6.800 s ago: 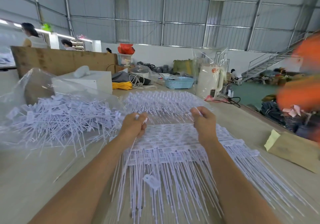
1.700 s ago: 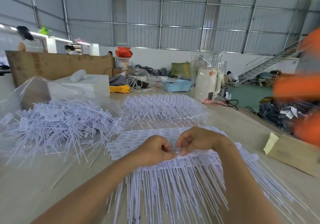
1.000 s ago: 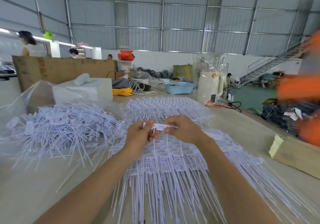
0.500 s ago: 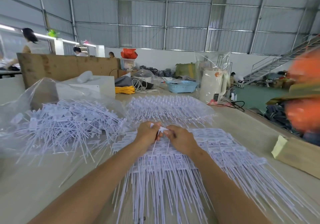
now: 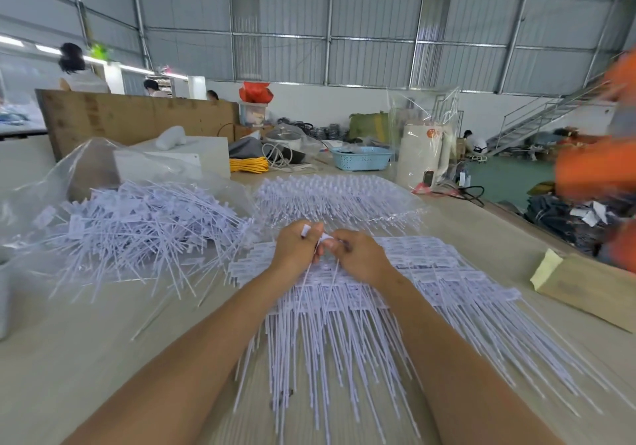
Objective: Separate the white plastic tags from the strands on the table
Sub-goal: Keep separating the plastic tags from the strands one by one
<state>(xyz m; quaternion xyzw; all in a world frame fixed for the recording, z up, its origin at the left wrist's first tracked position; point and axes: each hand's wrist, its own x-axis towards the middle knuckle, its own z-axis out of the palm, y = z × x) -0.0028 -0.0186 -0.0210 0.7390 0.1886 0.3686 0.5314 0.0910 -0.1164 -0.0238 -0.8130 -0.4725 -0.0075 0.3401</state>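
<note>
**Worker pulling white tags from joined strips at a warehouse bench**

A long pale table (image 5: 86, 358) is filling the lower frame inside a metal-walled hall, and a person is leaning both bare forearms out across it. Directly beneath the arms, a broad sheet of joined tags (image 5: 430, 269) is lying flat, its printed heads stacked in rows and its thin white strands (image 5: 327, 358) fanning back toward the camera. To the left, a loose heap of separated tags (image 5: 137, 231) is spilling out of a clear plastic bag (image 5: 44, 186). Just behind the hands, a second bundle of tags (image 5: 337, 196) is sitting under clear wrap.

A brown paper packet (image 5: 592, 289) is resting near the table's right edge, while a blurred figure in orange (image 5: 599, 169) is moving beyond it. Farther back, a white box (image 5: 192, 159), a blue basket (image 5: 363, 158), a coil of yellow cord (image 5: 248, 164) and a white appliance in plastic wrap (image 5: 421, 155) are crowding the far end.

At the centre, the two hands are meeting above the sheet. The left hand (image 5: 296, 251) is curling its fingers around one white tag (image 5: 305, 230), whose end is poking up past the knuckles. The right hand (image 5: 358, 255) is pinching a second tag head (image 5: 326, 237) between thumb and fingertips, right against the left hand, with two strands trailing down from the grips.
</note>
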